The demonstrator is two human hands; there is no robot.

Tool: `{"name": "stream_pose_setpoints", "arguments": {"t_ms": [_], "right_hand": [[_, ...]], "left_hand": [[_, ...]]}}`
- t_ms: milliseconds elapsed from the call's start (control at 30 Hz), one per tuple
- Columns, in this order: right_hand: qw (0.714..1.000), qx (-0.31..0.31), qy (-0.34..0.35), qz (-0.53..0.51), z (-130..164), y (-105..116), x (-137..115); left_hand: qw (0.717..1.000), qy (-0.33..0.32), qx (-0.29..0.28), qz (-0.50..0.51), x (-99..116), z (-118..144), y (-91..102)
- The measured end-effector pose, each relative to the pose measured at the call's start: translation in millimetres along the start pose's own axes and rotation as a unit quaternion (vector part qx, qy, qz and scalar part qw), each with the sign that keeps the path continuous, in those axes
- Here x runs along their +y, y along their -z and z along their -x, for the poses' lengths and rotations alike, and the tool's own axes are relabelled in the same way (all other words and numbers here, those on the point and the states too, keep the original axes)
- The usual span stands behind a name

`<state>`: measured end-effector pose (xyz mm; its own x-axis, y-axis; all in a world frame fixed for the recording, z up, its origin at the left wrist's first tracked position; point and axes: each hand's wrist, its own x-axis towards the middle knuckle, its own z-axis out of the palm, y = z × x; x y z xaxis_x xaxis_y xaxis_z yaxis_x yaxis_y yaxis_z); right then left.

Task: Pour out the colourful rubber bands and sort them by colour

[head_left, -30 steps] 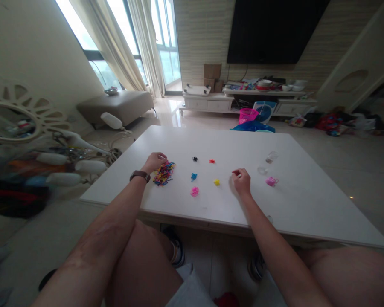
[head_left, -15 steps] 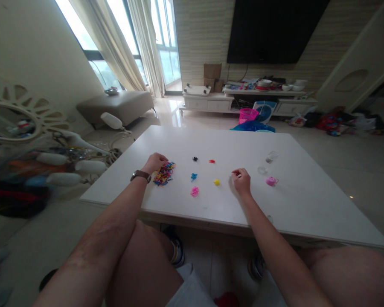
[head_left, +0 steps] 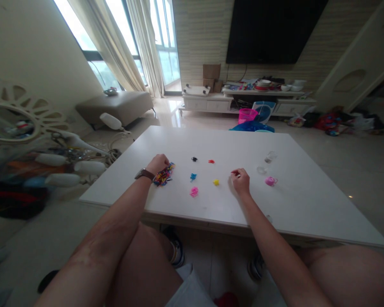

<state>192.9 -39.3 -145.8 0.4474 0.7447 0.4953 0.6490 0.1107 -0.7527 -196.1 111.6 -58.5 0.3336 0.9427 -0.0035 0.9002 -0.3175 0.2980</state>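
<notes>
Small red bit (head_left: 234,172) in right hand (head_left: 241,182), indistinct

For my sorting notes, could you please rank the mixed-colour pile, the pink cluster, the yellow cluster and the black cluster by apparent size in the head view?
1. mixed-colour pile
2. pink cluster
3. yellow cluster
4. black cluster, though it lies farther from the camera, so its place below yellow is unsure.

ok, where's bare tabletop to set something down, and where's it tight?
Free: the white table's right side beyond the pink ring-shaped piece, and the far strip. Tight: between the left hand on the multicoloured pile of small pieces and the right hand, among small colour-sorted clusters.
</notes>
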Motion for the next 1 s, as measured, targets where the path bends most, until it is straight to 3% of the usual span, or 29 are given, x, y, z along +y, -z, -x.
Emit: {"name": "stream_pose_setpoints", "arguments": {"t_ms": [433,800,1000], "right_hand": [[1.0,-0.001,0.003,-0.003,0.0,-1.3,-0.4],[1.0,0.001,0.005,0.004,0.5,-1.4,-1.2],[1.0,-0.001,0.002,0.003,0.0,-1.1,-0.4]], "left_hand": [[0.999,-0.002,-0.021,-0.041,-8.0,-1.8,-4.2],[0.999,0.032,0.011,0.009,-14.9,-1.1,11.6],[0.999,0.035,-0.003,0.005,-15.4,3.4,16.5]]}}
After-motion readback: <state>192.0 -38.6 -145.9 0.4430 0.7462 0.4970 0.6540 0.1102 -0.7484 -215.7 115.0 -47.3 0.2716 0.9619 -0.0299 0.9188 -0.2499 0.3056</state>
